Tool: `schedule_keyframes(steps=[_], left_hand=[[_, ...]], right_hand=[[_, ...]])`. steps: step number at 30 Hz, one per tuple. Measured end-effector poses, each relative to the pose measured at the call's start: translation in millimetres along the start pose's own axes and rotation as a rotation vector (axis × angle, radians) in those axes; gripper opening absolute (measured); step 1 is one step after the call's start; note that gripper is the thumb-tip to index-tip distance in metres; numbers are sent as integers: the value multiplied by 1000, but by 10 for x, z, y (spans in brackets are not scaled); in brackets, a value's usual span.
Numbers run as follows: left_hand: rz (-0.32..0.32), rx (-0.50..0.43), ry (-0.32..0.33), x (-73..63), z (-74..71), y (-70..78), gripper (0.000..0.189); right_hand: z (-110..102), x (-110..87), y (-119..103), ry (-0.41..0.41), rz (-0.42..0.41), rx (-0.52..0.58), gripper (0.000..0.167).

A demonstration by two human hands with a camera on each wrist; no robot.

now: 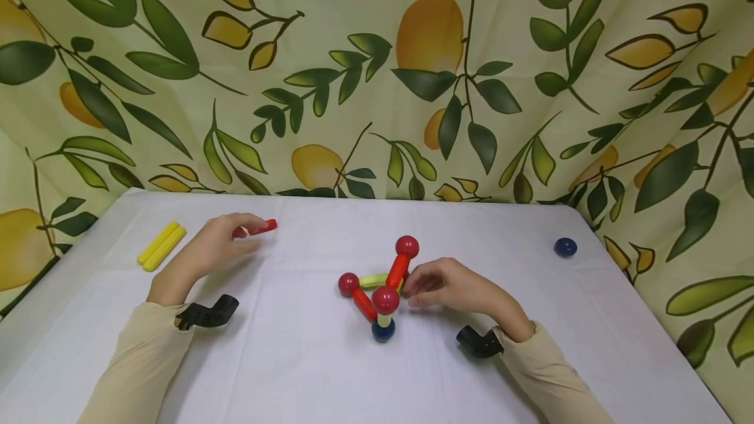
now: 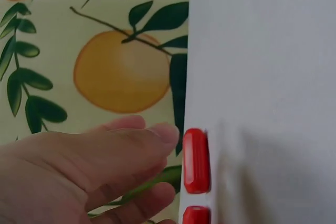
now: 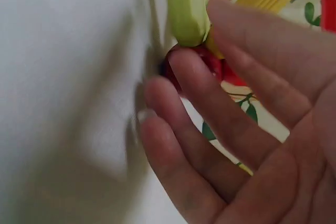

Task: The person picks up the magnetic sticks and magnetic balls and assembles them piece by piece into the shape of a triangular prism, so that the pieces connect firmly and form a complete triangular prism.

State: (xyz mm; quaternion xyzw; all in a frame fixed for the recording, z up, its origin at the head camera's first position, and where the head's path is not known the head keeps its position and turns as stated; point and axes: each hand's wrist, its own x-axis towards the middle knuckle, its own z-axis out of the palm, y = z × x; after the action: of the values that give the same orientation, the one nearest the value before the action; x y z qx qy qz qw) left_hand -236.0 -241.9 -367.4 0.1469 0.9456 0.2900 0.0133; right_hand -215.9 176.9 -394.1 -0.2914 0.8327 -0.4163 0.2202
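My left hand (image 1: 218, 245) reaches over the table's back left, fingers loosely bent and its tips close to a red rod (image 1: 269, 225). In the left wrist view the thumb lies just beside that red rod (image 2: 196, 161), with a second one below it. My right hand (image 1: 456, 288) is at the right side of a standing frame of balls and rods, its fingers loosely bent. The frame has red balls (image 1: 385, 300), red rods (image 1: 398, 271), yellowish rods (image 1: 372, 280) and a blue ball (image 1: 383, 330) at its front. A red ball (image 3: 214, 65) is partly hidden behind my right fingers; contact is unclear.
Two yellow rods (image 1: 161, 246) lie side by side at the left of the white-covered table (image 1: 294, 371). A loose blue ball (image 1: 565, 247) rests at the back right. A patterned curtain (image 1: 353, 110) hangs behind the table's back edge.
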Motion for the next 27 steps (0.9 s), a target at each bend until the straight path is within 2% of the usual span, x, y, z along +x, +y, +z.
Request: schedule_keyframes(steps=[4,9,16,21,27], left_hand=[[-11,27,-34,-16,-69,-68,33],[-48,62,-71,-35,-115,-165,33],[-96,73,-101,-57,-142,-227,32],[-133,76,-125,-75,-174,-250,32],[-135,86,-141,-82,-185,-260,30]], right_hand=[[11,3,-33,-95,-29,60,24],[65,12,-58,-169,-41,106,25],[133,22,-72,-257,-66,131,30],[177,22,-78,-273,-65,146,34],[248,41,-90,-218,-99,116,27]])
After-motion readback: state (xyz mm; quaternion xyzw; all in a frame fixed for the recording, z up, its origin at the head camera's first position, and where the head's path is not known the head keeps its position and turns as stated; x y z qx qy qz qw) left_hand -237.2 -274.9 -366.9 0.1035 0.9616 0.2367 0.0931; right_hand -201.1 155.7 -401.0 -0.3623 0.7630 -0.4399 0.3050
